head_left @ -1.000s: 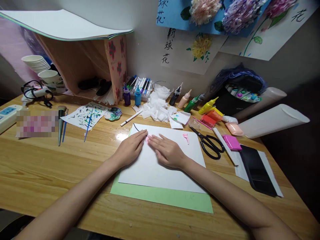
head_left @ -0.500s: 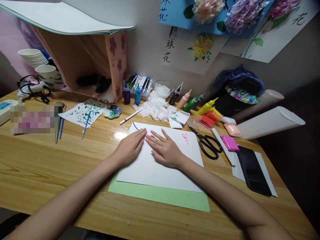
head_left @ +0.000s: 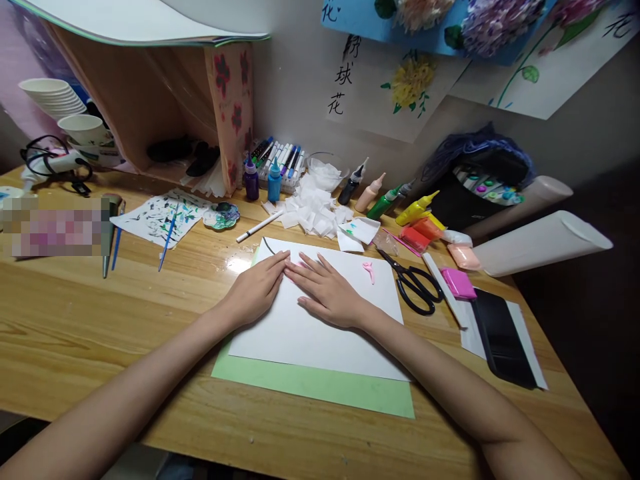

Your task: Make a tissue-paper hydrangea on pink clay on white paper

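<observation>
My left hand [head_left: 254,290] lies on the left part of a white paper sheet [head_left: 320,353], its fingers stretched out and close together. My right hand [head_left: 333,295] rests flat with fingers spread, its fingertips touching those of the left. Pink clay [head_left: 301,263] shows between and beneath the right fingers; most of it is covered. Another small, thin pink clay piece [head_left: 369,272] lies on the paper's right side. A dark curved line [head_left: 269,246] marks the sheet's upper left corner. Under the paper sits a green sheet [head_left: 310,390].
Black scissors [head_left: 417,288] lie right of the paper, near a pink clay packet [head_left: 459,284] and a black tray [head_left: 503,343]. Behind are tissue scraps [head_left: 315,210], paint bottles [head_left: 381,203] and a white pen [head_left: 259,227]. Brushes [head_left: 169,237] lie left.
The right fingers have slid slightly left over the pink clay, closer to the left fingertips, and cover more of it. The whole view has shifted a little.
</observation>
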A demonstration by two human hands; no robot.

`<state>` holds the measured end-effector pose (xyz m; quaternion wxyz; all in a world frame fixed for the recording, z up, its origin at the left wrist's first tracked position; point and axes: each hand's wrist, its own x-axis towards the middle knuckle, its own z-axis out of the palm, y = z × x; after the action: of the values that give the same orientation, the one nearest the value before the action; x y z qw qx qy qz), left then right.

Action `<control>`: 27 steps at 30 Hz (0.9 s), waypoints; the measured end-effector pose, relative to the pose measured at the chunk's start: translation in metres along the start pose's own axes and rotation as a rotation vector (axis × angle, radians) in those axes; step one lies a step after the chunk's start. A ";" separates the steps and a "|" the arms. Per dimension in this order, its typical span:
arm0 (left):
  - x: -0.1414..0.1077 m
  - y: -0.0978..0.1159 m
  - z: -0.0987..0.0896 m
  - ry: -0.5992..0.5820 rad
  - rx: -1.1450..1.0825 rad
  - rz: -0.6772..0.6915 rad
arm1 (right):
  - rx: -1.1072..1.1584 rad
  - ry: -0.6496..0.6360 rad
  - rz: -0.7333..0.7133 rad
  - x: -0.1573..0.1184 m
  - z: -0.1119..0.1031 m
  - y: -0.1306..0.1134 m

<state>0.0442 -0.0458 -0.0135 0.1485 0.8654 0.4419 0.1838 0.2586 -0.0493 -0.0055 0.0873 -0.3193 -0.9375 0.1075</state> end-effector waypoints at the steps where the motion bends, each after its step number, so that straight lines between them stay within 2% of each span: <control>1: 0.000 0.000 0.000 0.000 -0.001 -0.001 | -0.003 -0.003 0.003 0.000 0.000 0.000; 5: 0.000 0.000 0.001 -0.003 0.008 -0.012 | -0.045 0.030 0.023 -0.001 0.001 0.001; 10: 0.001 0.002 0.000 -0.015 0.039 -0.021 | -0.078 0.108 0.152 -0.003 0.002 0.002; 14: 0.001 0.002 0.000 -0.014 0.051 -0.019 | -0.070 0.124 0.148 -0.003 0.003 0.001; 18: 0.001 0.001 0.000 -0.010 0.048 -0.014 | -0.080 0.157 0.217 -0.004 0.003 0.002; 21: 0.001 0.001 0.000 -0.013 0.041 -0.008 | -0.096 0.125 0.212 -0.004 0.002 0.002; 24: 0.001 0.000 0.000 -0.024 0.054 -0.002 | -0.129 0.148 0.217 -0.005 0.002 0.002; 27: 0.001 0.000 -0.001 -0.031 0.069 0.001 | -0.126 0.152 0.161 -0.005 0.002 0.004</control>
<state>0.0445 -0.0444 -0.0127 0.1253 0.8730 0.4452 0.1549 0.2644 -0.0502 -0.0086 0.1289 -0.4057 -0.9043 0.0308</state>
